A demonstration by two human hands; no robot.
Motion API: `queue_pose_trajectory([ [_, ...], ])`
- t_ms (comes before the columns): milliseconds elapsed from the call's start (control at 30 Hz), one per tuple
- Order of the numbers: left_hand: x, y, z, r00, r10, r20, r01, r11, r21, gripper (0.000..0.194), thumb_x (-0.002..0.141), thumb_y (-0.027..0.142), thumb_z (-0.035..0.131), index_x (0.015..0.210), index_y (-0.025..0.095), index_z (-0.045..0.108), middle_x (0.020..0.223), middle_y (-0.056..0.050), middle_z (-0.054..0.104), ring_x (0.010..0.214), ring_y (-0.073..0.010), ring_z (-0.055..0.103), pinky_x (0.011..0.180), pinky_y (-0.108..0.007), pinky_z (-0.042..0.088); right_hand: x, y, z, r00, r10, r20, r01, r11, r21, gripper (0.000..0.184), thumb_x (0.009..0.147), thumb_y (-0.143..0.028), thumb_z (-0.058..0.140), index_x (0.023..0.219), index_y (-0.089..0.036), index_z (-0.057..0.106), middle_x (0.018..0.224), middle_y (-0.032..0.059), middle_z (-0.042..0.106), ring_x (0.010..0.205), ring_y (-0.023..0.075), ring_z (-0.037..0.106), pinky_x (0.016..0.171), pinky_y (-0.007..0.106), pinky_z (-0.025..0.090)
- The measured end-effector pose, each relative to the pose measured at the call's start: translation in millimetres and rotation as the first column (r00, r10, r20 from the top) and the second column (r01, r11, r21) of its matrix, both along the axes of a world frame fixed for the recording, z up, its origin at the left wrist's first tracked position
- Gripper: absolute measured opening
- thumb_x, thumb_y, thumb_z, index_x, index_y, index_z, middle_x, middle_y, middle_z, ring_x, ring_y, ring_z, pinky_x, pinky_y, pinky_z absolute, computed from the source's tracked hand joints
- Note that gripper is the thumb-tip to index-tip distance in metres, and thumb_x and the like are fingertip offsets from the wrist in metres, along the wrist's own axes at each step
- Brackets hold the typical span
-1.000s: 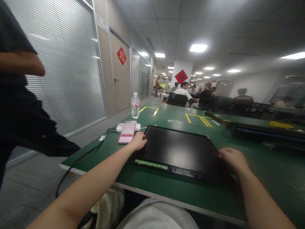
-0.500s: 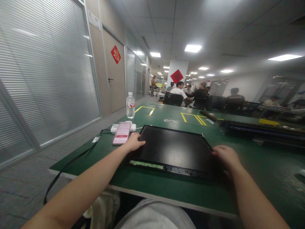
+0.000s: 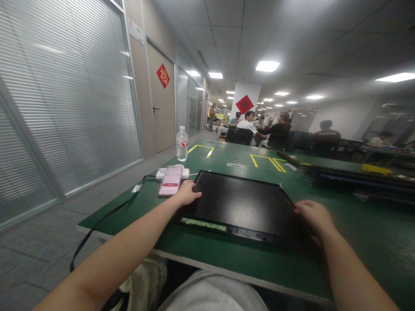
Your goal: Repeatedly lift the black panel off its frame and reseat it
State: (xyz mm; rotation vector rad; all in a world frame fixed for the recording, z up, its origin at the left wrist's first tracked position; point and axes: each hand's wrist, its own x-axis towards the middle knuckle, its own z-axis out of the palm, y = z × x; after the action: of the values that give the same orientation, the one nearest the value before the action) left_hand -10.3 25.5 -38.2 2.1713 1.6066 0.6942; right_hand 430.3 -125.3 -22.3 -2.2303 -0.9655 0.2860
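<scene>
A black flat display panel (image 3: pixel 241 203) lies face up before me, with a green circuit board strip (image 3: pixel 203 224) along its near edge. My left hand (image 3: pixel 187 193) grips the panel's left edge, thumb over the top and the other fingers largely out of sight. On the opposite side my right hand (image 3: pixel 314 214) holds the right edge, its fingertips curled against the frame. A phone (image 3: pixel 170 180) with a lit pinkish screen rests just beyond my left hand, by a white power strip (image 3: pixel 185 173).
The green table (image 3: pixel 227 263) has yellow tape marks (image 3: pixel 201 147). A water bottle (image 3: pixel 182 144) stands at the far left edge. Dark panels (image 3: pixel 350 179) are stacked at the right. A black cable (image 3: pixel 106 214) hangs over the left edge. Several people sit in the background.
The whole view has shifted slightly, so everything appears a little farther right. Both hands keep the same hold on the panel.
</scene>
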Motion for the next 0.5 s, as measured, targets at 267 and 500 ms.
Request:
queue_pose_trajectory([
  [267, 1.0, 2.5, -4.4, 1.000, 0.007, 0.017, -0.007, 1.000, -0.004, 0.034, 0.073, 0.034, 0.070, 0.101, 0.014, 0.072, 0.142, -0.017, 0.051, 0.126, -0.0298, 0.057, 0.110, -0.032, 0.039, 4.8, 2.7, -3.9, 1.000, -0.001, -0.013, 0.001, 1.000, 0.005, 0.021, 0.070, -0.035, 0.059, 0.078, -0.021, 0.073, 0.077, 0.0078, 0.077, 0.072, 0.0252, 0.068, 0.058, 0.032, 0.045],
  [500, 1.5, 0.6, -1.6, 1.000, -0.006, -0.008, 0.006, 1.000, -0.012, 0.036, 0.075, 0.035, 0.068, 0.103, 0.013, 0.071, 0.143, -0.018, 0.050, 0.129, -0.0306, 0.054, 0.112, -0.032, 0.038, -0.2, 1.1, 0.1, 1.000, 0.005, 0.008, -0.005, 1.000, -0.006, 0.019, 0.074, -0.033, 0.057, 0.078, -0.022, 0.072, 0.078, 0.0068, 0.076, 0.077, 0.0252, 0.068, 0.062, 0.032, 0.045],
])
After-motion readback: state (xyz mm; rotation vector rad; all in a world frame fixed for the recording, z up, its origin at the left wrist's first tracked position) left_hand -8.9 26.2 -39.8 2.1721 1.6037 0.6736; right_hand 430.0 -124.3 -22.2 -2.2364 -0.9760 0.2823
